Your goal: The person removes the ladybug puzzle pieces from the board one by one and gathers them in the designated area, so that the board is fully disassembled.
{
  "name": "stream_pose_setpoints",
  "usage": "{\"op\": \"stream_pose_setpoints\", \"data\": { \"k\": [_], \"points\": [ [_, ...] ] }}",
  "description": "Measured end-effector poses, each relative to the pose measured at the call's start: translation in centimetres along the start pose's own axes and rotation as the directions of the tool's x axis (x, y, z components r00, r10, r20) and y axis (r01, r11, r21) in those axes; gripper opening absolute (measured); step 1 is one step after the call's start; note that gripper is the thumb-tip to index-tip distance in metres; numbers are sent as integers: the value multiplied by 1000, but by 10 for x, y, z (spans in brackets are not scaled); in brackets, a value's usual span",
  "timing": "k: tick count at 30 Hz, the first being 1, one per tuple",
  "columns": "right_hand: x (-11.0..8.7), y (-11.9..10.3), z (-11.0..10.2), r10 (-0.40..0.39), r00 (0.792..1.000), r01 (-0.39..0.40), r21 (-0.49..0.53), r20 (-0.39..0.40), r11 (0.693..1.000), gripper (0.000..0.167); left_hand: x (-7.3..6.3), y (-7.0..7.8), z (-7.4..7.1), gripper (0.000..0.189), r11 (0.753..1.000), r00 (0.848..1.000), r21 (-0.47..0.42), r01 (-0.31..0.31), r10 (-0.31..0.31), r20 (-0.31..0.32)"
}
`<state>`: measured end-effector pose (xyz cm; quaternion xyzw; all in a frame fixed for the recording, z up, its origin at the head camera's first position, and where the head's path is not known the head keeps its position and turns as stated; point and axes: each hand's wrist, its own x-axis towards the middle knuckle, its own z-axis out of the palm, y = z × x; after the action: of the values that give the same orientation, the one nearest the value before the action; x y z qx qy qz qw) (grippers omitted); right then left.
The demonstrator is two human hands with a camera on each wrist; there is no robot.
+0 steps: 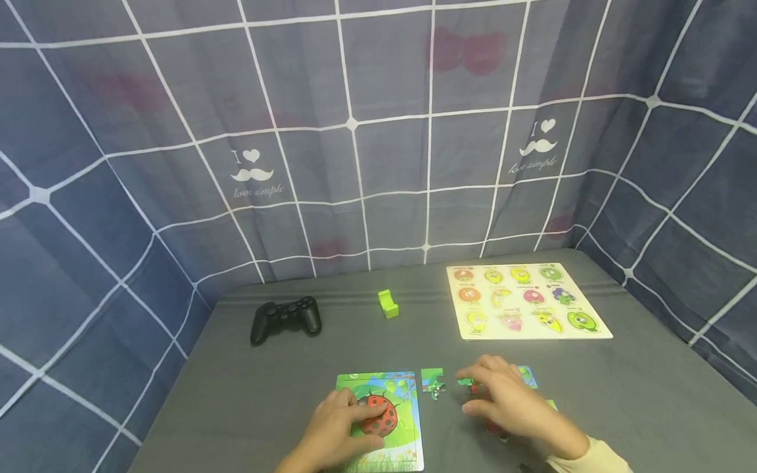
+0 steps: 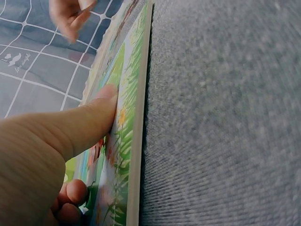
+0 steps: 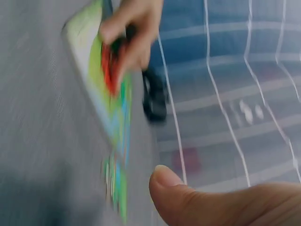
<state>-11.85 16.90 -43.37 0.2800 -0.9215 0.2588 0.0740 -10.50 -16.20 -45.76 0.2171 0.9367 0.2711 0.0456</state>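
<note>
A ladybug picture puzzle with a green and blue board lies flat near the front of the table. My left hand rests on it, thumb and fingers spread over the ladybug picture; the thumb touches the board's face in the left wrist view. Right of the board lies a loose puzzle piece, green and blue. My right hand is over more loose pieces, with thumb and index finger apart. A blue-green piece shows past the hand; others are mostly hidden under it.
A cream fruit-picture board lies at the back right. Farther left are a small lime-green block and a black game controller. A checked blue-grey curtain encloses the table's back and sides.
</note>
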Motion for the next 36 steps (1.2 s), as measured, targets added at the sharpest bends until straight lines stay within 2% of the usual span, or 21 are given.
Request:
{"op": "stream_pose_setpoints", "data": {
  "k": [4,7,10,13,16,19,24,31,36],
  "points": [
    [33,-32,23,-69,989,56,98,132,994,42,0,-2,2,53,999,1000,37,-13,14,-27],
    [53,-50,46,-73,972,37,164,223,986,46,0,-2,3,69,997,999,76,-23,26,-44],
    [65,-60,65,-49,963,1,178,264,984,51,1,-1,4,88,997,1000,82,-9,11,-28],
    [73,-68,79,-28,962,-20,172,273,985,51,0,0,3,98,998,1000,54,23,-22,-13],
    [77,-75,88,-29,960,-14,152,278,988,50,-2,1,2,101,999,999,39,35,-34,-23],
    [78,-82,93,-48,962,9,144,270,989,45,-3,1,-1,98,999,999,34,21,-19,-35],
    [74,-89,96,-61,966,27,135,251,991,45,-6,-4,-9,88,999,1000,-30,-11,11,1],
    [73,-88,101,-46,969,13,137,244,991,43,-13,-16,-18,75,996,998,-78,52,-50,26],
    [79,-88,99,-51,962,5,169,268,986,43,-10,-18,-17,69,997,999,-69,44,-44,3]
  ]
}}
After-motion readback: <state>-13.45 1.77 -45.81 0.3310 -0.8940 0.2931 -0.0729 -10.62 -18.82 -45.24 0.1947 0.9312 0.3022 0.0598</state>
